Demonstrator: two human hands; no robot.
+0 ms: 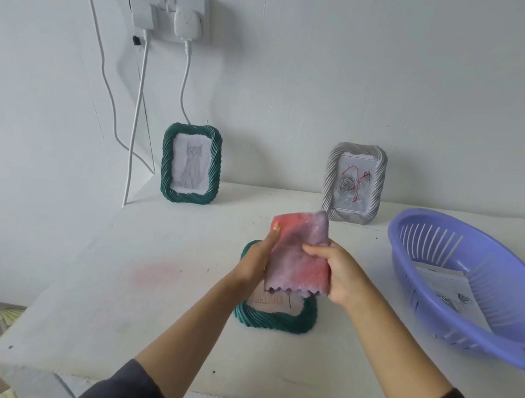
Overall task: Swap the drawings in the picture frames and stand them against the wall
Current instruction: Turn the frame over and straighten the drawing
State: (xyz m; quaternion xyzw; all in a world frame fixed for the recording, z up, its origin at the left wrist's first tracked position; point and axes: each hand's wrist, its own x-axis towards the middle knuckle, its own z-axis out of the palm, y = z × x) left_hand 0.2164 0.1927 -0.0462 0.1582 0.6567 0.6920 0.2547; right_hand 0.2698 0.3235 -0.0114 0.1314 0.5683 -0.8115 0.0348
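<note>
1. Both our hands are up over the table [137, 299], sharing a pink and lilac cloth [296, 258]. The left hand [253, 262] pinches its left edge, with its digits stretched up along it. The right hand [332, 270] is clenched round the right edge, fingers curled into the fabric.
2. Directly under the cloth lies a dark green frame [273, 321], flat on the table. A pale sheet shows inside it, but the cloth hides most of it, so we cannot tell what is drawn there.
3. We judge the step in hand to be handling the cloth, perhaps to wipe this frame; the frame is not yet stood up.
4. The next move calls for using the cloth or putting it aside, freeing a hand, then lifting the flat frame by its edges and leaning it on the wall [307, 69].
5. To our right sits a lilac slotted basket [459, 330], tilted toward us. In it lies a loose paper sheet [445, 287] with a dark sketch too small to read.
6. Farther back, a second green frame [166, 164] leans on the wall holding a cat drawing [191, 164].
7. Well apart to its right, a grey frame [330, 181] leans there too, holding a rose drawing [353, 187].
8. Above the cat frame, a wall socket [172, 15] carries plugs whose cables hang down.
</note>
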